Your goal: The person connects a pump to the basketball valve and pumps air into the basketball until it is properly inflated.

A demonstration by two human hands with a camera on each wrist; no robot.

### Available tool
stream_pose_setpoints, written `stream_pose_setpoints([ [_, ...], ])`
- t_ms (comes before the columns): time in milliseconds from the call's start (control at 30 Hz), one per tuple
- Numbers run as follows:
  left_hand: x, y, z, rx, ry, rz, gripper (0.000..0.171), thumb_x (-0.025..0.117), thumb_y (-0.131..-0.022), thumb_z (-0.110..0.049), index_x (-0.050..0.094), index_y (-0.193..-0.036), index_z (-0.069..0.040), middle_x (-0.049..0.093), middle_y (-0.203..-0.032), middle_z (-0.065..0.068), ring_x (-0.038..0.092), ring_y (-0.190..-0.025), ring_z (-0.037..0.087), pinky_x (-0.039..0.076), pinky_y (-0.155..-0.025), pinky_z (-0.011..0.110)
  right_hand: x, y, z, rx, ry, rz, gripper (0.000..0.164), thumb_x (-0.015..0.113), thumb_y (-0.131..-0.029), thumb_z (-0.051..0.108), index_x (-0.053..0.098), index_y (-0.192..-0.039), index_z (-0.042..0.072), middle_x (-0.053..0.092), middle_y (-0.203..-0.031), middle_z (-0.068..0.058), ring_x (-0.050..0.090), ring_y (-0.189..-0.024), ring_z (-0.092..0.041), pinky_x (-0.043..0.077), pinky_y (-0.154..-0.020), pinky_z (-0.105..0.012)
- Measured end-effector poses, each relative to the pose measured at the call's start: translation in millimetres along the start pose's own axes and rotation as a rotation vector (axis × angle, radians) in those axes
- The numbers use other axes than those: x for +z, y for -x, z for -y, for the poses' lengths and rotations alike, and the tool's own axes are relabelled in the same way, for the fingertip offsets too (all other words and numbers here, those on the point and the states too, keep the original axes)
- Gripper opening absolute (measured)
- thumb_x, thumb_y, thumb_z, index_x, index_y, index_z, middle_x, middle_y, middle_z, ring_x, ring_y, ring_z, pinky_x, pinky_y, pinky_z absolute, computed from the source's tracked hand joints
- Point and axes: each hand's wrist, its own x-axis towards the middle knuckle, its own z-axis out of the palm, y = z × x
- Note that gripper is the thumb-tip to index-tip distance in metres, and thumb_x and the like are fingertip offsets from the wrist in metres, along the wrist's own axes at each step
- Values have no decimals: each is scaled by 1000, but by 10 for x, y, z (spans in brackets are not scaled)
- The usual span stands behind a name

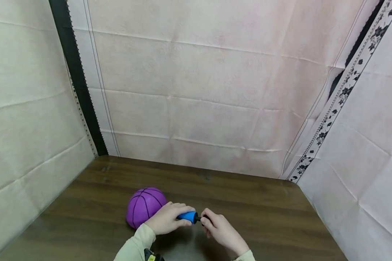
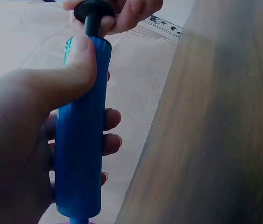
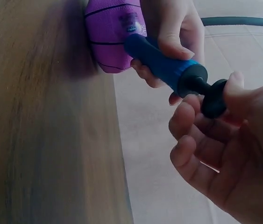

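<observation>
A purple ball (image 1: 145,207) with black seams sits on the table, beside my left hand (image 1: 166,218). That hand grips the blue barrel of a small hand pump (image 2: 80,158), its thumb along the side and fingers wrapped round. The barrel's far end points at the ball (image 3: 115,35); whether its nozzle is inside the ball cannot be made out. At the other end, my right hand (image 1: 223,232) pinches the black pump handle (image 3: 214,100) between thumb and fingers. A short length of black rod shows between handle and barrel.
The brown wooden table (image 1: 264,214) carries the ball. Pale creased cloth (image 1: 196,72) hangs behind it and on both sides, with a flowered border strip (image 1: 333,112) at the right and a dark strip (image 1: 81,83) at the left.
</observation>
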Motion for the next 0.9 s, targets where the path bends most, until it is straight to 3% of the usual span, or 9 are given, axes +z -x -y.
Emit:
stream_pose_setpoints([
  [133,-29,11,62,53,40,12,36,56,-93,-49,62,-124,-31,65,-107,-13,54,-90,-1,38,-79,27,-32,25,15,-26,-7,46,24,45,-103,31,55,-99,9,58,-69,-3,54,-57,-9,42,-56,-20],
  [300,-72,52,86,89,57,57,35,55,-94,-49,61,-125,-33,66,-110,-13,53,-90,-3,38,-81,25,-118,102,65,-36,58,90,26,49,-101,38,61,-97,15,54,-64,6,48,-54,-2,38,-53,-18],
  [433,-92,73,82,66,71,42,36,54,-94,-51,60,-126,-35,65,-109,-14,52,-87,-4,39,-81,25,-271,210,69,-58,134,19,21,53,-99,38,64,-92,20,56,-63,7,46,-54,6,41,-52,-18],
  [533,-119,100,110,26,64,11,38,53,-94,-52,60,-127,-35,66,-109,-13,52,-87,-2,42,-81,27,-417,311,36,-98,169,-84,11,58,-97,25,62,-86,23,57,-61,2,47,-53,7,42,-52,-18],
  [633,-150,127,146,-2,66,-6,41,52,-95,-51,58,-131,-32,66,-113,-10,55,-91,1,46,-80,27,-540,403,-2,-138,181,-166,14,62,-93,15,62,-84,25,54,-60,6,45,-53,7,42,-51,-19],
  [767,-183,149,175,-18,78,-15,43,52,-95,-51,57,-134,-32,66,-121,-4,62,-103,12,50,-83,30,-610,437,-39,-190,160,-178,10,61,-95,16,63,-89,24,54,-66,9,46,-55,7,45,-52,-20],
  [900,-208,168,168,-41,90,-21,43,54,-94,-52,59,-132,-31,67,-121,-1,63,-103,14,51,-82,30,-593,428,-69,-231,84,-142,5,58,-98,18,62,-96,19,59,-68,-4,54,-56,-5,48,-56,-22],
])
